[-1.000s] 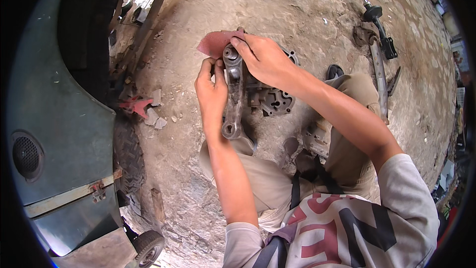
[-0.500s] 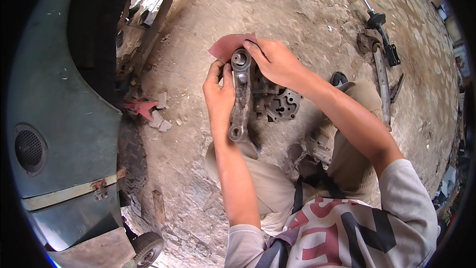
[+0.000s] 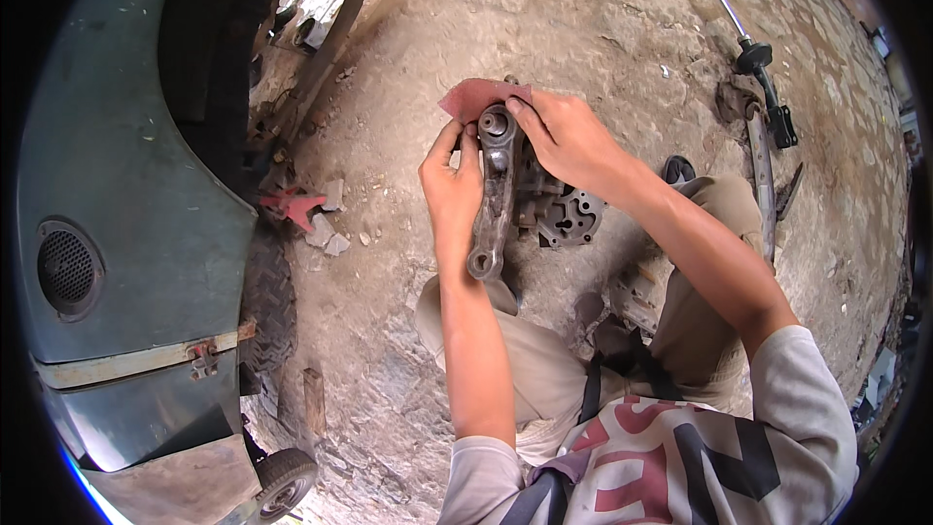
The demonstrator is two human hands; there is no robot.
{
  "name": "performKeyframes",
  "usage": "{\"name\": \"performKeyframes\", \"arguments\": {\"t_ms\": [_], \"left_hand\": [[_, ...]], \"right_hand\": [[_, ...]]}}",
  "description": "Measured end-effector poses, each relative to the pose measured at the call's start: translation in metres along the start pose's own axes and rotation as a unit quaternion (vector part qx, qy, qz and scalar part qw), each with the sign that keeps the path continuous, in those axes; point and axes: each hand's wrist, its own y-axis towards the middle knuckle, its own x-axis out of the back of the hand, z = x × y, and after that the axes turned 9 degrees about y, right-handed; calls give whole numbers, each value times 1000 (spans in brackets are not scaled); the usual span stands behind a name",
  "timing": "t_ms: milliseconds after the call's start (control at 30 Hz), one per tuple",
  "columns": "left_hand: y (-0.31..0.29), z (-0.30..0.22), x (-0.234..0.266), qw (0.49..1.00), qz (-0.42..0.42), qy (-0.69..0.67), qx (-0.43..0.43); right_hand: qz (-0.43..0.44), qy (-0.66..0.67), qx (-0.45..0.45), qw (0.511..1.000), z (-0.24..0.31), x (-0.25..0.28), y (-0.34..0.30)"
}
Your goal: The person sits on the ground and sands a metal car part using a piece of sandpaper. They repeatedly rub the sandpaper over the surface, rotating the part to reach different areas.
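Note:
A strip of reddish sandpaper is bent around the far end of a greasy metal control arm. My left hand pinches the strip's left end between thumb and fingers, close beside the stud at the arm's top. On the other side my right hand grips the strip's right end, its thumb on top. The control arm points away from me, with its holed end nearest my lap. Partly behind it sits a grey cast-metal housing with several holes. What props up the control arm is hidden.
A green vehicle body with a tyre stands at the left. Near it lie a red plastic piece, broken stones and a wood block. A shock absorber and a metal bar lie at the right.
The whole scene has shifted slightly rightward in view. Both hands still hold the sandpaper around the control arm's end, with little visible change in their grip.

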Motion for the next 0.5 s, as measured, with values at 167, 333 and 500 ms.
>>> {"name": "performKeyframes", "arguments": {"t_ms": [167, 333, 500], "left_hand": [[5, 0, -2, 1000, -9, 2, -15], [2, -6, -3, 1000, 0, -4, -7], [6, 2, -3, 1000, 8, 21, -5]], "right_hand": [[2, 4, 35, 999, 0, 0, 1], [-1, -2, 53, 999, -5, -1, 0], [2, -27, 59, 998, -6, -1, 1]]}}
